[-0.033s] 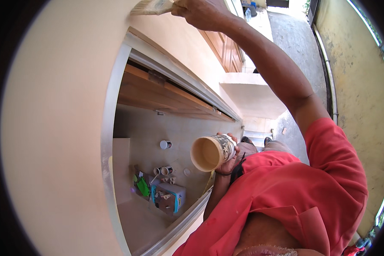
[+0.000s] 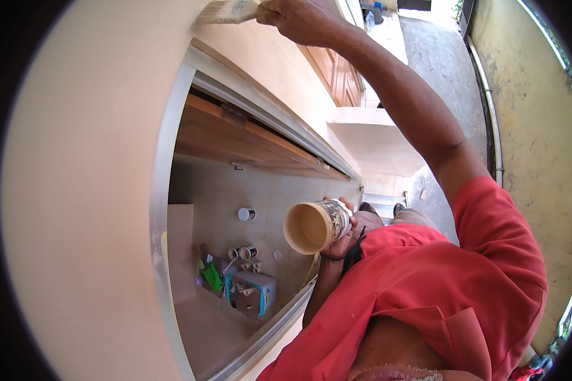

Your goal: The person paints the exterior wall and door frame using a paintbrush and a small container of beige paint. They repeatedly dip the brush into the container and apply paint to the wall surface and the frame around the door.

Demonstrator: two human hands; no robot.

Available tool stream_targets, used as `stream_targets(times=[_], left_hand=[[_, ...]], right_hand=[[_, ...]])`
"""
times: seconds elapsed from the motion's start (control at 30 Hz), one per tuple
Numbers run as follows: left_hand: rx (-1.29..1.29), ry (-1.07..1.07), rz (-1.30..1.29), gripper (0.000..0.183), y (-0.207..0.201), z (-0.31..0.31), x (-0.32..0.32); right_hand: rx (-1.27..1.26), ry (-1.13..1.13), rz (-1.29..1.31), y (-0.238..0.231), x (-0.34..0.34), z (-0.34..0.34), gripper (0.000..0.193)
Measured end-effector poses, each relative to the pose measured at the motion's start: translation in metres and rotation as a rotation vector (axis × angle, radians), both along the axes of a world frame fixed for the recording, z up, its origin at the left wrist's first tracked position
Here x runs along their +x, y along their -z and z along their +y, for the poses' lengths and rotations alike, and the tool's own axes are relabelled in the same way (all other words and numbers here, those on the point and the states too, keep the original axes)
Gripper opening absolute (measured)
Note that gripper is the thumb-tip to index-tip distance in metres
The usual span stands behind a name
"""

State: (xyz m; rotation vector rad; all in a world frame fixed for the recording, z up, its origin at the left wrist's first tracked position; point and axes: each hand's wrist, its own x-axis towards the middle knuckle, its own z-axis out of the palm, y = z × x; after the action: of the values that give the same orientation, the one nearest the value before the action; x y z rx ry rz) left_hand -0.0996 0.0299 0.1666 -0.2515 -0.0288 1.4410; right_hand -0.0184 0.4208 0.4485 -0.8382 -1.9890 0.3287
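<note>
My right hand [image 2: 306, 20] reaches up at the top of the view, closed round a paintbrush [image 2: 230, 11]. Its pale bristles meet, or come very close to, the cream wall [image 2: 82, 190] just above the corner of a frame. Lower down, near my waist, my left hand [image 2: 344, 244] grips a paint tub [image 2: 307, 228] with a dark patterned outside. The tub is tilted so that its mouth shows, and its inside is coated in cream paint. Part of my left hand is hidden behind the tub.
A grey-white frame [image 2: 161, 197] surrounds an opening with a wooden panel [image 2: 235, 136] inside. Through it, white tubs [image 2: 246, 214], a grey box [image 2: 270, 295] and a green item [image 2: 213, 277] rest lower down. Behind my feet are metal steps [image 2: 384, 204]; a stained wall [image 2: 527, 95] stands right.
</note>
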Motion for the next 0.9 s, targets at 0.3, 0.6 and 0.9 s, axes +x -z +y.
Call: stream_targets(times=[0.3,0.6,0.9], left_hand=[[-0.001,0.006,0.048,0.054,-0.003,0.006,-0.005],[-0.072,0.015,0.025,0.052,0.003,0.001,-0.014],[-0.053,0.015,0.064,0.048,-0.015,-0.007,-0.019]], right_hand=[[-0.505,-0.044,-0.389,0.256,0.001,-0.045,0.018],[-1.316,-0.170,-0.101,0.376,0.097,-0.172,0.030],[-1.211,0.155,-0.490,0.452,0.171,-0.259,0.035]])
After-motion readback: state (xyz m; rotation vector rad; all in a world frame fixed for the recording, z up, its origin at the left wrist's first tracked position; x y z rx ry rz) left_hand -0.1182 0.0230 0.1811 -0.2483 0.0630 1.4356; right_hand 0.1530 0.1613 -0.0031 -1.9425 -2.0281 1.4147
